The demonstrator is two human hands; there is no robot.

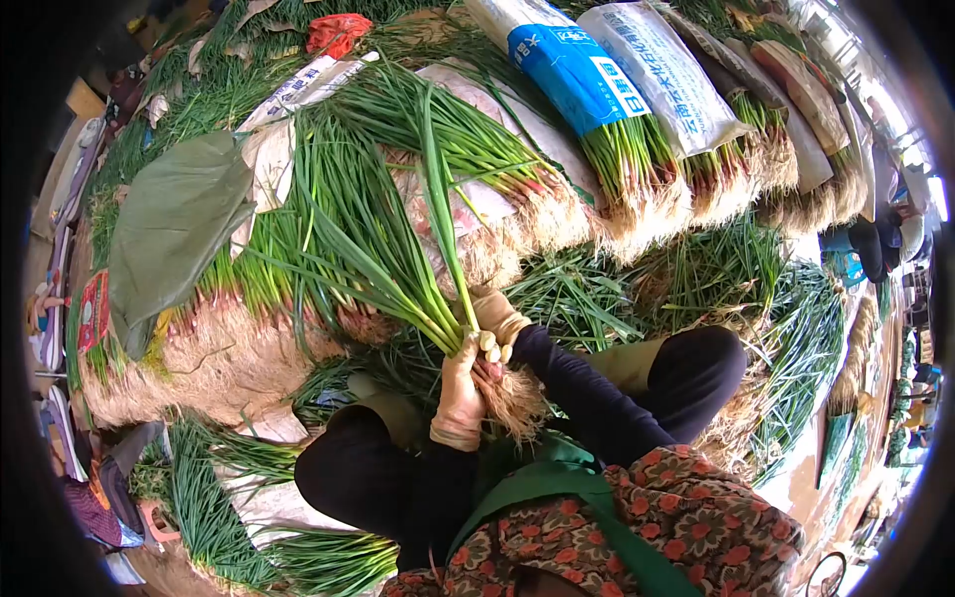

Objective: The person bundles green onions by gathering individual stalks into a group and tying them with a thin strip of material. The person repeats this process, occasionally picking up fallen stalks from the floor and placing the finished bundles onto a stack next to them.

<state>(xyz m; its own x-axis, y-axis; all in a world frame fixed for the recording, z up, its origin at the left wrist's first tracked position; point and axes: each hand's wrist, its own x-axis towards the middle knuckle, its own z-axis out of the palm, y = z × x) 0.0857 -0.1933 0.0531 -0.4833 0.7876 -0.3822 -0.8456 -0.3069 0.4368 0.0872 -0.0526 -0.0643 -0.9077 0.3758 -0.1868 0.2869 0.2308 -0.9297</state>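
Got scallions (439, 318) clutched in the left hand (461, 398), close to the roots (522, 403), with the right hand (499, 316) just beyond; can't really tell if gripping.

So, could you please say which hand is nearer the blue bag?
Right. The right hand is below the blue bag in view; the left hand is lower, farther away.

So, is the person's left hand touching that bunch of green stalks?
Touching. The head view shows the left hand closed around the bunch of green stalks, near the roots.
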